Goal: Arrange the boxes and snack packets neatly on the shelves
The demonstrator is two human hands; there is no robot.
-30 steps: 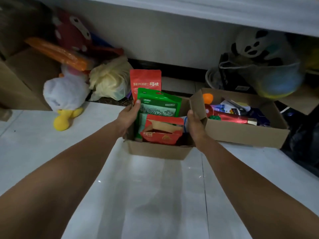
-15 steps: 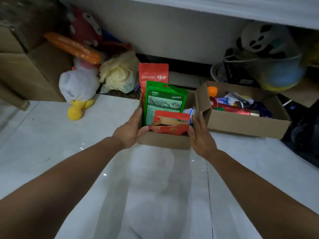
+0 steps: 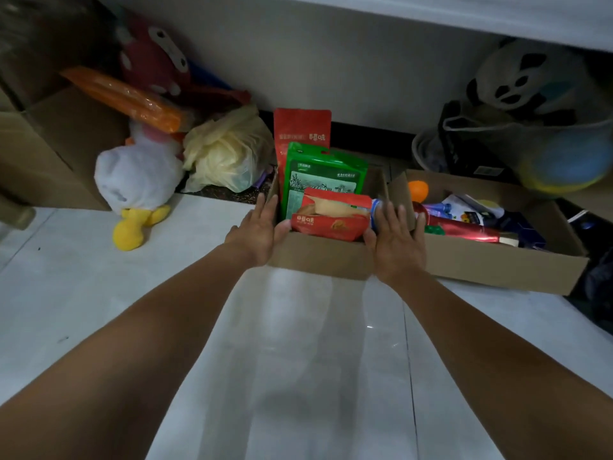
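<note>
Cardboard, small and open-topped, the box [image 3: 318, 260] sits on the white tiled floor [image 3: 298, 360] near the wall. Three snack packets stand in it: a tall red packet [image 3: 302, 127] at the back, a green packet [image 3: 326, 174] in front of that, and a low front packet [image 3: 331, 224] leaning at the near edge. The left hand [image 3: 257, 227] lies flat against the box's left wall, fingers straight and together, thumb by the near corner. The right hand [image 3: 396, 240] lies flat on the right wall, fingers straight, in the narrow gap beside a second box [image 3: 497, 263] of mixed goods. Neither hand curls round anything; both only press the sides.

The step looks like squaring up or shifting this box by its sides. The task seems early, since no packet is on a shelf in view. To do it well, press evenly with both palms, low on the walls, so the thin card does not bow inward or the box twist. Slide it rather than lift it, or get fingers under the base first, because the tall packets stand well above the rim and could tip out. Watch the right hand's fingers against the second box's flap. A duck toy [image 3: 139, 184] lies to the left, apart from the box.
</note>
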